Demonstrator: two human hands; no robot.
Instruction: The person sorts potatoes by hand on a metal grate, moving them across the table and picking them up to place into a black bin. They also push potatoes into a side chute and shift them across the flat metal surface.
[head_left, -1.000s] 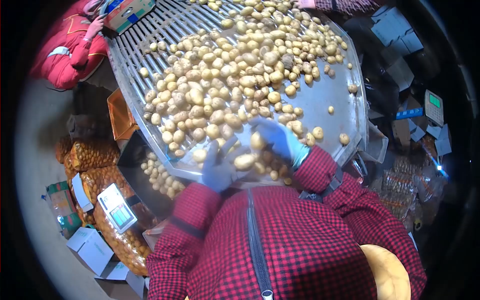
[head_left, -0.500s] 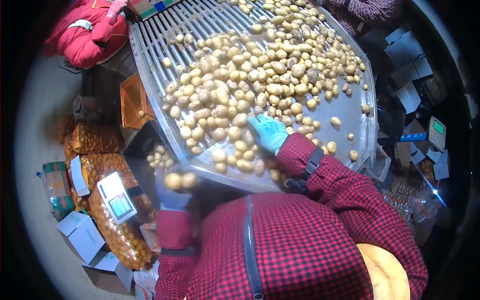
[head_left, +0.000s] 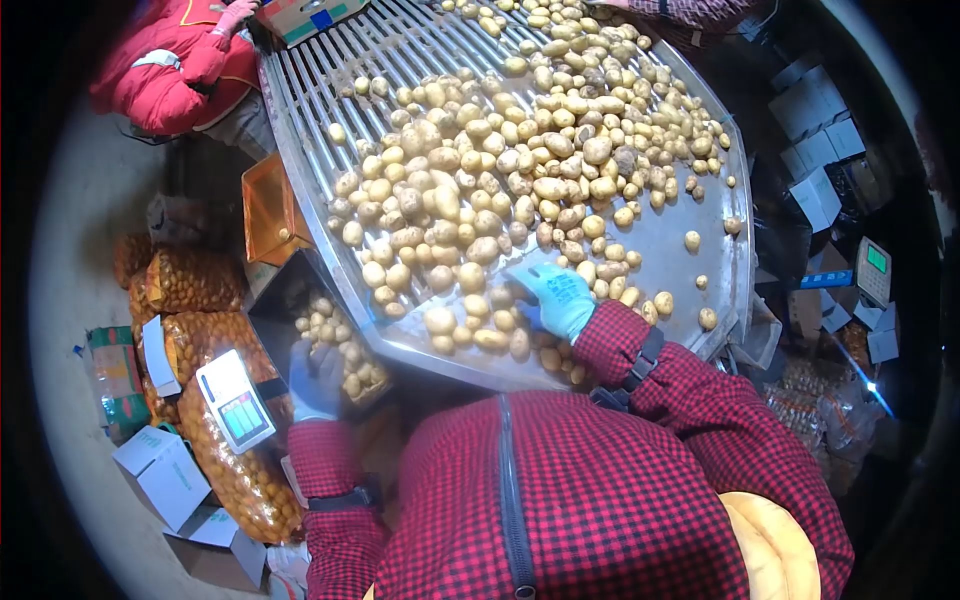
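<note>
The right hand (head_left: 556, 297), in a blue glove, lies palm down on the potatoes (head_left: 480, 190) at the near rim of the metal bench (head_left: 660, 235), towards 6 o'clock of the heap. Its fingers are curled loosely over a few of them; whether it grips one cannot be told. The left hand (head_left: 316, 378), also gloved and blurred, hangs over the dark bin (head_left: 272, 305) at 8 o'clock, just below the bench edge, touching the small potatoes inside; its grip cannot be told. A scale (head_left: 236, 407) sits just beside that hand, at its 9 o'clock, above net sacks (head_left: 185, 285) of potatoes. A person in red (head_left: 165, 75) stands at 11 o'clock.
</note>
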